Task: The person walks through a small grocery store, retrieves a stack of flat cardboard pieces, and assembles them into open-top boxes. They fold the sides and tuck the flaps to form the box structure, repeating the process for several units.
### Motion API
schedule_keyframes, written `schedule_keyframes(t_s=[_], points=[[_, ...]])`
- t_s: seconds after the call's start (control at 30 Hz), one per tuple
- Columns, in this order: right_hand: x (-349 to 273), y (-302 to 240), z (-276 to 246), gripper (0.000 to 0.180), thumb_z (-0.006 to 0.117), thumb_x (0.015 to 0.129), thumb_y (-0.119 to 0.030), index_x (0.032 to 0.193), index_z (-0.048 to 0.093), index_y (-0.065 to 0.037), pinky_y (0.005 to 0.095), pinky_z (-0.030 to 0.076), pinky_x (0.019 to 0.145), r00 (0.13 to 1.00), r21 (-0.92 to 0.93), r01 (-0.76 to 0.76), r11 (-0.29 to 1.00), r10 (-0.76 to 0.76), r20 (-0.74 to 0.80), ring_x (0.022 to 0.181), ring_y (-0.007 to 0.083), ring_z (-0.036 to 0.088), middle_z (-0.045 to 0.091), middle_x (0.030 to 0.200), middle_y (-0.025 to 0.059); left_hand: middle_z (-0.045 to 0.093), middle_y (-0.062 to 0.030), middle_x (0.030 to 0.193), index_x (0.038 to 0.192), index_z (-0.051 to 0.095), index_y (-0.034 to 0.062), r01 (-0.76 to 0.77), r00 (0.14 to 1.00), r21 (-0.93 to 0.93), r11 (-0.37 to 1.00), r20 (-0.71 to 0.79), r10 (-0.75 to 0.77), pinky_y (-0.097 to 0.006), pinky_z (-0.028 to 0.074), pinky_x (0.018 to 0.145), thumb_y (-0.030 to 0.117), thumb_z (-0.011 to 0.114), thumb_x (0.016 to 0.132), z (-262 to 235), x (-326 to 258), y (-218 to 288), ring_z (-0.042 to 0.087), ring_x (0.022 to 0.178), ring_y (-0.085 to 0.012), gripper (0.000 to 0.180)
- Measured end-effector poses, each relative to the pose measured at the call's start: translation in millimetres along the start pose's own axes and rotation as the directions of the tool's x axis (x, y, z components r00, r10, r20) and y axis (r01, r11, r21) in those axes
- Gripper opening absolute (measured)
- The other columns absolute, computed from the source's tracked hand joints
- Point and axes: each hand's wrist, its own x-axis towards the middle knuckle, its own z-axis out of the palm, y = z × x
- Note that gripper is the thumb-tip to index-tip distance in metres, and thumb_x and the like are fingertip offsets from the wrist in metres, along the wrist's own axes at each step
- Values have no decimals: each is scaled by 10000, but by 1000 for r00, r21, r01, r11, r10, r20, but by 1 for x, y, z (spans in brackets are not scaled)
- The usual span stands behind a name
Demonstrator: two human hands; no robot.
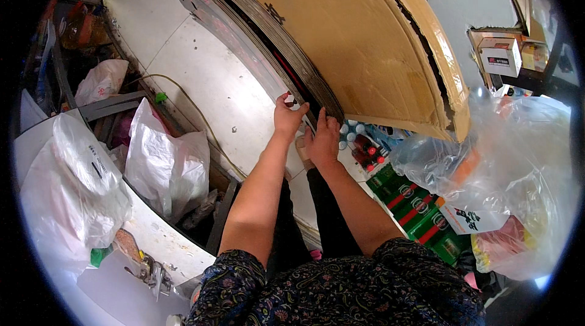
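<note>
A tall stack of thin flat boards (244,18) leans on edge against a large brown cardboard box (359,39). On its left side is a greyish, film-like outer sheet (234,36). My left hand (289,117) is closed round the near end of the outermost board, fingers curled over its edge. Close beside it, my right hand (323,142) has its thumb and fingers on either side of the same near end. My fingers partly hide that edge. Both forearms reach forward, and one of my feet (303,150) shows just below the hands.
Bottles with red caps (368,150) and green cases (414,210) stand at the right, near large clear plastic bags (487,149). White plastic bags (164,155) lie on a dark-framed rack at the left. A cable (192,106) runs across the tiled floor (225,103).
</note>
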Motion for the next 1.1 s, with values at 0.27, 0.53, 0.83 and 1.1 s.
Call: schedule_keyframes(t_s=[0.27, 0.53, 0.83, 1.1], points=[[-3, -1, -2, 664, 668, 823, -210, 1358, 409, 86, 462, 400, 930, 999, -28, 5, 1000, -4, 37, 1053, 386, 478, 493, 1122, 233, 510, -131, 1203, 1389, 344, 67, 7, 1000, -12, 1000, 3, -7, -346, 560, 662, 203, 794, 770, 0, -4, -1, 591, 969, -239, 777], [-1, 5, -1, 625, 675, 776, -122, 1328, 459, 75, 447, 403, 914, 999, 46, 9, 999, -6, -52, 1050, 378, 486, 499, 1101, 221, 495, -120, 1214, 1385, 342, 81, 36, 999, -53, 998, 22, -35, -352, 553, 696, 185, 789, 776, 0, -4, 1, 581, 988, -237, 763], [-1, 6, 0, 616, 682, 768, -107, 1319, 471, 71, 445, 413, 904, 998, 26, 6, 1000, -5, -55, 1044, 366, 500, 509, 1092, 211, 478, -104, 1193, 1374, 341, 98, 28, 999, -83, 996, 31, -25, -353, 544, 684, 196, 803, 761, -1, 0, -4, 575, 972, -231, 774], [1, 5, 1, 554, 688, 711, -61, 1226, 520, 55, 471, 404, 902, 998, 156, 9, 988, 0, -55, 1040, 380, 489, 509, 1070, 210, 479, -106, 1196, 1374, 345, 103, 37, 999, -87, 996, 27, -34, -356, 545, 684, 211, 802, 771, 2, -1, -3, 572, 971, -230, 764]])
